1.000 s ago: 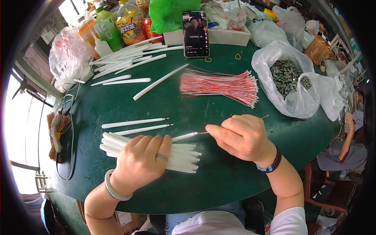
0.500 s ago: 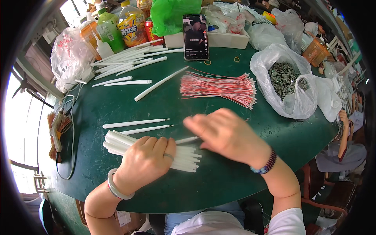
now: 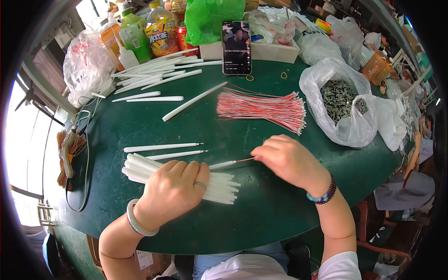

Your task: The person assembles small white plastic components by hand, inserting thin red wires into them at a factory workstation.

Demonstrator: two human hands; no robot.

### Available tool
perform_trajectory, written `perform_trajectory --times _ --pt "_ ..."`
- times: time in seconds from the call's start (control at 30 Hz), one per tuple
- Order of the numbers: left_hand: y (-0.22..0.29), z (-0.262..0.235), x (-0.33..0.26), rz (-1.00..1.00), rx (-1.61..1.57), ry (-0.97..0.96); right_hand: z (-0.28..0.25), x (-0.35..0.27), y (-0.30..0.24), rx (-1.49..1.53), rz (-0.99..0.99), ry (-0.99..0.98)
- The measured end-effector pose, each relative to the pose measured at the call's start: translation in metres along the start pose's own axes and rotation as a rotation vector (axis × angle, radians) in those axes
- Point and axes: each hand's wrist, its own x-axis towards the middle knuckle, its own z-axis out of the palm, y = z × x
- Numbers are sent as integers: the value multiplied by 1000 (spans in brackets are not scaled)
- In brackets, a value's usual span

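Observation:
My left hand (image 3: 175, 186) is wrapped over a bundle of slim white plastic tubes (image 3: 221, 189) lying on the green table. At the bundle's far side, one tube (image 3: 223, 165) points right, and a thin red wire (image 3: 246, 159) runs from its tip. The wire's other end is pinched in the fingertips of my right hand (image 3: 289, 163). Just beyond the bundle lie two more white tubes, one farther (image 3: 163, 146) and one nearer (image 3: 179, 154), each with a small dark tip. A bundle of red and white wires (image 3: 261, 109) rests farther back.
At the right, an open plastic bag (image 3: 322, 126) holds many small dark parts. A phone (image 3: 236, 49) stands against a white box at the back. Loose white tubes (image 3: 154, 99), bottles (image 3: 135, 37) and a glue gun (image 3: 66, 161) are toward the left. A person's arm shows at far right.
My right hand has moved right, away from the tube tip, and the red wire now shows stretched between them. My left hand stays on the bundle.

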Motion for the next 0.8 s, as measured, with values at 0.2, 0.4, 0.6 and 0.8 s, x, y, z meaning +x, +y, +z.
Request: perform_trajectory --times 0.2,0.4,0.6,0.8 --pt "0 0 -2 -3 -27 -18 10 17 -20 177 -28 179" --pt "2 4 0 21 6 29 24 12 -15 249 -78 142" --pt "-3 4 3 44 22 112 25 13 -18 297 12 246" --pt "-4 3 3 42 2 124 29 12 -15 193 -111 371"
